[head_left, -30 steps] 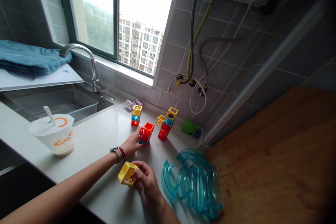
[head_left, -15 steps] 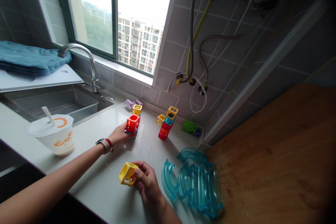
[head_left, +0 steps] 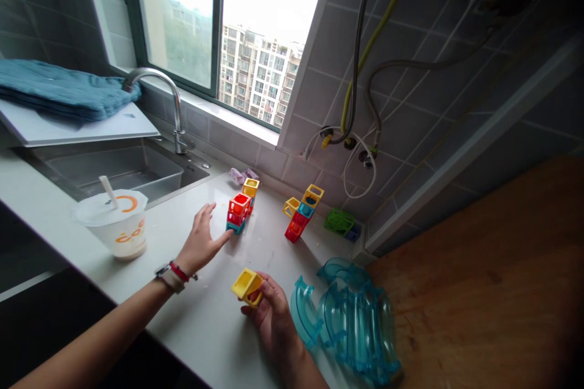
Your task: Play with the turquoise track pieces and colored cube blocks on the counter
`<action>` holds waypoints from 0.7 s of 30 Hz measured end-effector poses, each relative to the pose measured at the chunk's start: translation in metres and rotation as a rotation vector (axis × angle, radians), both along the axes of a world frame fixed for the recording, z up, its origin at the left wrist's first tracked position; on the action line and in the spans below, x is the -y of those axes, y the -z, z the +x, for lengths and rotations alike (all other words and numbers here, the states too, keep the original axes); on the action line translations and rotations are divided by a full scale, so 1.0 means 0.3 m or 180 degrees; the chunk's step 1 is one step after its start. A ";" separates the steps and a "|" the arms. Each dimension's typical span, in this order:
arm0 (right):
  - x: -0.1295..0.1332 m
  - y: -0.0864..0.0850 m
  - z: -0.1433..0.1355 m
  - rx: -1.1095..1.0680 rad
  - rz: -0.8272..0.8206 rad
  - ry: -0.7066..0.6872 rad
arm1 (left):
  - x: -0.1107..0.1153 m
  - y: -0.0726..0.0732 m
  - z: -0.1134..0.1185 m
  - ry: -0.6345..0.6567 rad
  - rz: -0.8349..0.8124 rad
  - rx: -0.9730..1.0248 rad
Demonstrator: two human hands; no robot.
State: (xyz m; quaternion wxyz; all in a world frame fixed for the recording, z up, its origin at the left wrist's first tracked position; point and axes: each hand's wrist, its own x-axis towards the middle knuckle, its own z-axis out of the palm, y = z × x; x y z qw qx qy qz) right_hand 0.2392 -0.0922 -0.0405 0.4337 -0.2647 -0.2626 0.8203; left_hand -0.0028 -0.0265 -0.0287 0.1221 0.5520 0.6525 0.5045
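Observation:
My left hand (head_left: 203,240) is open with its fingers spread, just left of a stack of cube blocks. That stack has a red block (head_left: 238,206) over a blue block (head_left: 235,228), and a yellow block (head_left: 250,187) shows behind. The thumb tip is close to the blue block; whether it touches, I cannot tell. Between the thumb and fingers of my right hand (head_left: 271,310) is a yellow cube block (head_left: 247,287) with open sides, held above the counter. Farther back a second stack has red blocks (head_left: 296,226) below, a blue one (head_left: 305,210) and yellow ones (head_left: 313,196) on top.
Blue translucent curved track pieces (head_left: 360,328) lie right of my right hand, beside a wooden board (head_left: 483,292). Green blocks (head_left: 339,222) and purple pieces (head_left: 243,175) sit by the wall. A plastic cup (head_left: 116,225) with a straw stands left, near the sink (head_left: 114,170).
My left hand has let go of the red and blue stack and drawn back with fingers spread. My right hand still holds the yellow block, now turned somewhat. The view has shifted slightly.

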 end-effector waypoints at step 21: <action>0.003 0.007 0.000 0.0602 0.0459 0.0326 | 0.228 -0.017 0.037 0.0781 -0.0542 0.1488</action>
